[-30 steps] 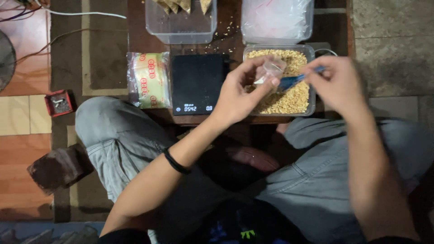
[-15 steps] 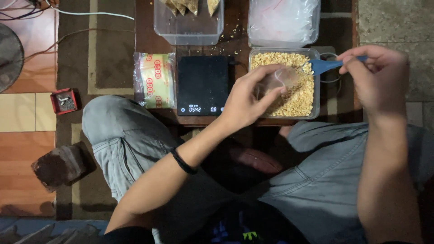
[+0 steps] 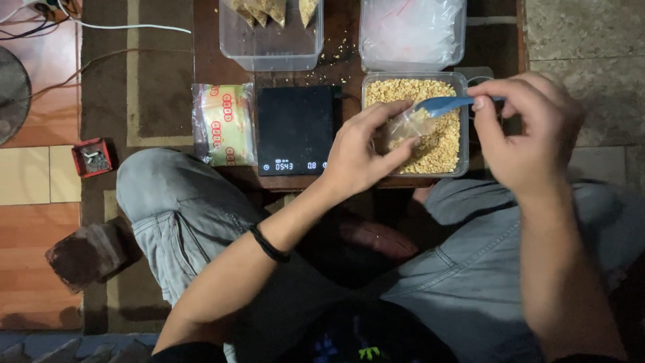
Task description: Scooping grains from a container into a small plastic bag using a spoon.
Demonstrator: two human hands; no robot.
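A small clear bag [image 3: 403, 128] is pinched by the left hand [image 3: 359, 158]; a blue scoop [image 3: 443, 105], apparently loaded, is gripped by the right hand [image 3: 531, 131].

Three clear tubs [image 3: 271, 47], one black scale [image 3: 296, 129], one blue spoon [image 3: 445, 104].
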